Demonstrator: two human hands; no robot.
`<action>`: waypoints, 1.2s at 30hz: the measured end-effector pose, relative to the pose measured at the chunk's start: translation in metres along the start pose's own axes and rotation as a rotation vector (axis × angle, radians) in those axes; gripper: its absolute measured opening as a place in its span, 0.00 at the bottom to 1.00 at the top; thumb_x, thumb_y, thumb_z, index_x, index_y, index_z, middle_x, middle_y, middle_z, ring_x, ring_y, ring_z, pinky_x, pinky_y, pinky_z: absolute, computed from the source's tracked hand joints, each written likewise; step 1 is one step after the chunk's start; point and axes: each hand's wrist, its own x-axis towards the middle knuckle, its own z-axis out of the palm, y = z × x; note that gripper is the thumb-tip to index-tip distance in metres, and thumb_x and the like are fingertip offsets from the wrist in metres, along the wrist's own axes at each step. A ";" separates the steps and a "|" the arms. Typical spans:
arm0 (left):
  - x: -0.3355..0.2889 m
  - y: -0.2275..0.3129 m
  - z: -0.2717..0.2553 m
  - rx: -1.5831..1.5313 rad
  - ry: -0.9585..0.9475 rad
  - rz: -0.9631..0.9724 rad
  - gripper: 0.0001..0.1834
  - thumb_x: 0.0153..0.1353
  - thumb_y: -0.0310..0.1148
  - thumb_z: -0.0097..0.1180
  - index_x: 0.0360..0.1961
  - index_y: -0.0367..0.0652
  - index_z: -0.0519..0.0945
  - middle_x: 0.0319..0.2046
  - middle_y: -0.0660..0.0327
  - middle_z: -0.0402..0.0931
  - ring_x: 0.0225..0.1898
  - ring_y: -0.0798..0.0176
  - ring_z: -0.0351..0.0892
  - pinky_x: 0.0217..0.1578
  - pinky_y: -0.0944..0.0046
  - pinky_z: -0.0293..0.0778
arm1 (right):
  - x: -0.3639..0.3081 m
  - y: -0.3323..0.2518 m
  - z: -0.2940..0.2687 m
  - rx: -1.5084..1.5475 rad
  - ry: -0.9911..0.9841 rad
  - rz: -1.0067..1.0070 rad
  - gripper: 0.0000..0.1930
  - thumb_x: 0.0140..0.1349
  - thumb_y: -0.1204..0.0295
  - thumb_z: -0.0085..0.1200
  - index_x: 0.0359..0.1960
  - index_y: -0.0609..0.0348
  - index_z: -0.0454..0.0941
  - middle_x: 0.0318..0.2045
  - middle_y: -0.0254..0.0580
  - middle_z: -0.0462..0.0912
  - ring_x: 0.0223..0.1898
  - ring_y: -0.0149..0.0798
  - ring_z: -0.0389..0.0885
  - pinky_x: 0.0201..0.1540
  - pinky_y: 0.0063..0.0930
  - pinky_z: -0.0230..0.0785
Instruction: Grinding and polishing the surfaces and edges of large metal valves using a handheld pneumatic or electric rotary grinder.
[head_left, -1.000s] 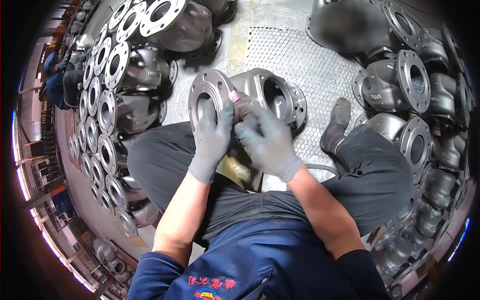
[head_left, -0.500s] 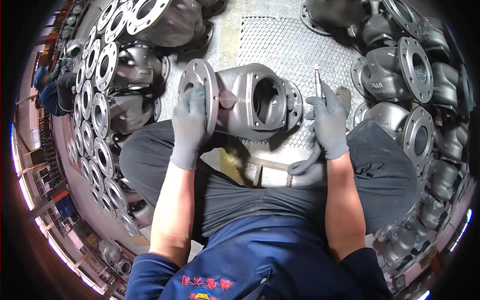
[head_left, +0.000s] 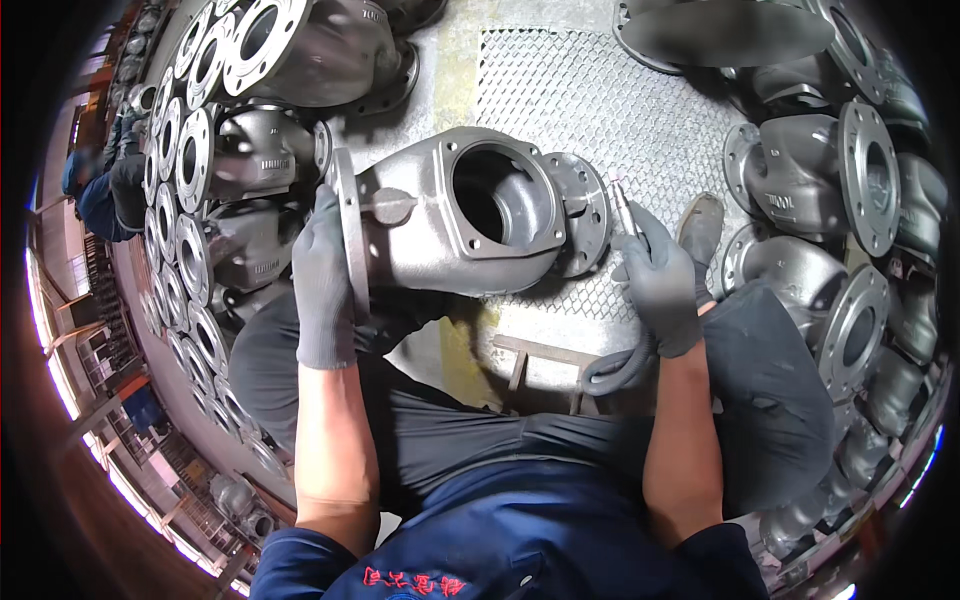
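A grey cast-metal valve body [head_left: 410,245] lies between my knees, its squarish bolted opening facing up and slightly right. Along its left end flange [head_left: 350,235], my left hand [head_left: 325,275] is closed, the thumb and fingers partly hidden. My right hand [head_left: 660,280], gloved in grey like the left, grips a slim metal pencil grinder [head_left: 624,208] with a small pinkish tip. That tip points up beside the valve's right flange [head_left: 585,215], apart from it. From below the hand, a ribbed grey hose [head_left: 620,372] loops down.
Stacked valve bodies stand at the left [head_left: 260,155] and right [head_left: 795,170]. A diamond-patterned metal plate [head_left: 550,85] covers the floor ahead. Close to my legs is a metal frame [head_left: 545,350]. My shoe [head_left: 702,225] shows at the right; another person [head_left: 105,190] is far left.
The valve body has rolled so its squarish opening faces further upward, and its left flange has swung left. My left hand has moved left with it. The grinder has shifted slightly left and down.
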 end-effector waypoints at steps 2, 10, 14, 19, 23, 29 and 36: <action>0.001 -0.007 0.001 -0.077 0.071 -0.013 0.23 0.82 0.47 0.47 0.48 0.37 0.86 0.28 0.66 0.79 0.26 0.73 0.74 0.27 0.71 0.68 | 0.002 -0.011 0.002 -0.095 -0.004 0.020 0.26 0.76 0.73 0.50 0.74 0.61 0.71 0.45 0.43 0.88 0.27 0.23 0.79 0.25 0.17 0.73; -0.008 -0.002 -0.004 -0.183 0.221 -0.235 0.24 0.84 0.50 0.47 0.45 0.41 0.86 0.28 0.70 0.79 0.26 0.76 0.74 0.27 0.72 0.67 | 0.009 0.021 0.016 -0.175 0.035 -0.092 0.22 0.75 0.72 0.56 0.68 0.59 0.78 0.33 0.45 0.86 0.28 0.30 0.84 0.34 0.30 0.78; -0.017 -0.024 -0.018 -0.104 0.192 -0.183 0.25 0.84 0.51 0.48 0.45 0.41 0.85 0.28 0.70 0.79 0.26 0.76 0.74 0.26 0.72 0.66 | 0.011 0.021 0.016 -0.284 0.027 -0.193 0.21 0.74 0.75 0.57 0.68 0.58 0.78 0.34 0.44 0.87 0.28 0.30 0.84 0.35 0.31 0.78; -0.036 -0.020 -0.005 -0.178 0.275 -0.211 0.26 0.85 0.50 0.44 0.47 0.39 0.85 0.28 0.69 0.79 0.26 0.73 0.74 0.28 0.70 0.68 | 0.013 0.005 0.021 -0.187 -0.036 0.055 0.23 0.78 0.71 0.53 0.72 0.56 0.75 0.40 0.35 0.87 0.30 0.21 0.79 0.26 0.18 0.70; -0.048 -0.019 -0.018 -0.027 0.105 -0.150 0.26 0.85 0.49 0.42 0.48 0.37 0.83 0.30 0.65 0.80 0.28 0.73 0.77 0.31 0.69 0.72 | 0.014 -0.004 0.021 -0.302 -0.051 0.044 0.24 0.78 0.70 0.52 0.74 0.56 0.73 0.41 0.35 0.86 0.30 0.21 0.79 0.25 0.17 0.69; -0.054 -0.012 -0.006 -0.011 0.086 -0.049 0.25 0.86 0.46 0.43 0.49 0.35 0.83 0.35 0.66 0.81 0.35 0.75 0.73 0.36 0.72 0.69 | 0.008 -0.003 0.016 -0.274 0.004 0.011 0.22 0.78 0.70 0.52 0.70 0.64 0.76 0.42 0.42 0.87 0.32 0.28 0.81 0.37 0.26 0.76; -0.050 -0.008 -0.002 -0.098 0.099 -0.062 0.25 0.85 0.45 0.45 0.57 0.30 0.82 0.42 0.61 0.84 0.41 0.73 0.80 0.43 0.71 0.75 | 0.009 0.019 -0.002 -0.381 -0.013 -0.031 0.27 0.79 0.73 0.50 0.78 0.57 0.69 0.40 0.34 0.87 0.29 0.23 0.79 0.28 0.19 0.72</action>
